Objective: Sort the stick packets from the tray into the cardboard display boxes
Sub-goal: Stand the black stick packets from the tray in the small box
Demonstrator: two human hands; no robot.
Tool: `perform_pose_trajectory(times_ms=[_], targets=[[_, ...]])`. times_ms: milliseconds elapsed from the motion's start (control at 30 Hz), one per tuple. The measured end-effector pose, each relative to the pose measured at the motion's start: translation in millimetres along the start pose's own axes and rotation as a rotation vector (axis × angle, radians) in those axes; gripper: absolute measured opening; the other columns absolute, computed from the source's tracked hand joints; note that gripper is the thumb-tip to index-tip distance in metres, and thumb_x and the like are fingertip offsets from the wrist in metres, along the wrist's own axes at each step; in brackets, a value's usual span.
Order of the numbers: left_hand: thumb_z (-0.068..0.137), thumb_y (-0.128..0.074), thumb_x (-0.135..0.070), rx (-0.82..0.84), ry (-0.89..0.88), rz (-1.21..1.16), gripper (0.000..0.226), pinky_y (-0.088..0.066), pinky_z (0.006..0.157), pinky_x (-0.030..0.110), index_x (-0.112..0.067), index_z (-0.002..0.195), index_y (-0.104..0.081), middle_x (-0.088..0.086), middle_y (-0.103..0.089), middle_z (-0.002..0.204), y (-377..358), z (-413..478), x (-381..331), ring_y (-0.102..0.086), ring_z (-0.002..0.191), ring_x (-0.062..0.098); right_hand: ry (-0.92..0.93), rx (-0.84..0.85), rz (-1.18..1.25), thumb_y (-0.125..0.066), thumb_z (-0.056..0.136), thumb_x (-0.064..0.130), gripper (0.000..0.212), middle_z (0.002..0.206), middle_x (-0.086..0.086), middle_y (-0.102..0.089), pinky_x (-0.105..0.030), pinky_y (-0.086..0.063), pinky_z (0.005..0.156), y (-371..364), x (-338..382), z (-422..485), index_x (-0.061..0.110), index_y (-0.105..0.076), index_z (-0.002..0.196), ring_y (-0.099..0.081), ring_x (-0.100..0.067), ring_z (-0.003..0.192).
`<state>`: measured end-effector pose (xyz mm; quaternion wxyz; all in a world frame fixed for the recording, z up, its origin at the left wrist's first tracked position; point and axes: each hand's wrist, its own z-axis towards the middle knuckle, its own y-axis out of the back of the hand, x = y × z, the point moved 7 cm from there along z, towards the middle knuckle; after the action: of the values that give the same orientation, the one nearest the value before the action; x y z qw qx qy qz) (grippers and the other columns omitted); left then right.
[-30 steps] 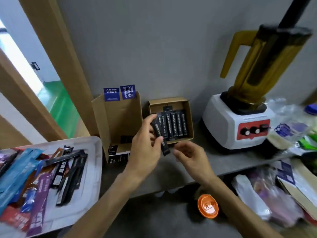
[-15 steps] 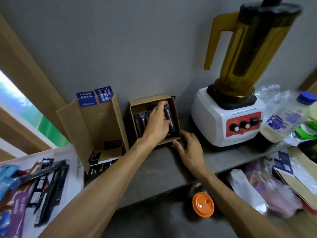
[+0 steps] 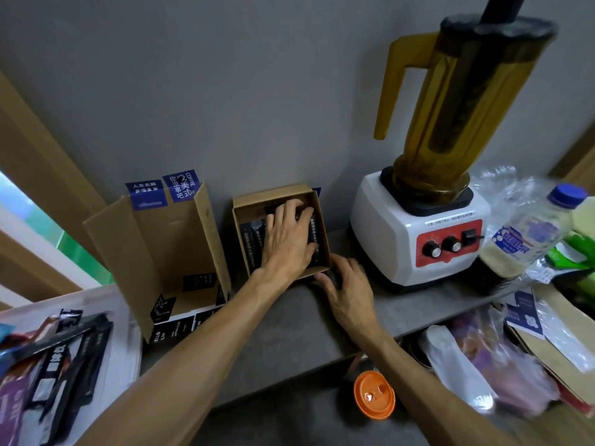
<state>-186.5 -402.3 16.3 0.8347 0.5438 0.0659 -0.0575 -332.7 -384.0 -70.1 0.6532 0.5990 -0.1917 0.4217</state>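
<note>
A small cardboard display box (image 3: 273, 195) stands on the grey counter against the wall, with a row of black stick packets (image 3: 252, 243) in it. My left hand (image 3: 286, 241) lies flat inside this box on top of the packets, fingers spread, hiding most of them. My right hand (image 3: 349, 286) rests on the counter, fingertips touching the box's front right corner. A larger open cardboard box (image 3: 154, 252) with blue labels stands to the left. The white tray (image 3: 127, 320) at lower left holds several black, purple and blue stick packets (image 3: 67, 352).
A white blender (image 3: 415, 243) with an amber jug stands right of the small box. A plastic bottle (image 3: 528, 233) and green items lie further right. Plastic bags (image 3: 483, 365) and an orange lid (image 3: 375, 395) lie below the counter edge.
My left hand carried a black packet from in front of the small box down into it and now lies flat on the row. My right hand moved to the box's front corner.
</note>
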Motion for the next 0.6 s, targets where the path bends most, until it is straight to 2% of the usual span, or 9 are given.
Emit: perform_pose_trajectory(times_ms=[133, 367, 600], targets=[[0.077, -0.076, -0.038, 0.0, 0.0, 0.043, 0.073, -0.03, 0.109, 0.041, -0.019, 0.142, -0.046, 0.003, -0.043, 0.14, -2.5, 0.9, 1.4, -0.034, 0.132, 0.024, 0.001, 0.001, -0.007, -0.057, 0.097, 0.05, 0.045, 0.125, 0.006, -0.055, -0.035, -0.049, 0.095, -1.6, -2.3, 0.3, 0.032, -0.052, 0.138, -0.052, -0.009, 0.111], [0.08, -0.074, -0.034, 0.021, -0.016, 0.027, 0.075, -0.026, 0.112, 0.041, -0.017, 0.146, -0.042, 0.002, -0.048, 0.141, -4.8, -0.3, 1.0, -0.034, 0.135, 0.024, 0.014, 0.002, 0.007, -0.056, 0.097, 0.05, 0.044, 0.124, 0.008, -0.054, -0.025, -0.046, 0.092, -1.2, -1.9, 0.7, 0.034, -0.051, 0.138, -0.05, -0.004, 0.109], [0.081, -0.074, -0.033, 0.017, -0.023, -0.007, 0.077, -0.023, 0.116, 0.04, -0.016, 0.148, -0.039, 0.001, -0.044, 0.148, 2.8, -5.7, 0.0, -0.029, 0.141, 0.022, 0.006, 0.016, 0.008, -0.058, 0.096, 0.048, 0.045, 0.125, 0.008, -0.054, -0.03, -0.048, 0.095, -0.1, 0.5, 0.3, 0.033, -0.051, 0.138, -0.051, -0.004, 0.111]])
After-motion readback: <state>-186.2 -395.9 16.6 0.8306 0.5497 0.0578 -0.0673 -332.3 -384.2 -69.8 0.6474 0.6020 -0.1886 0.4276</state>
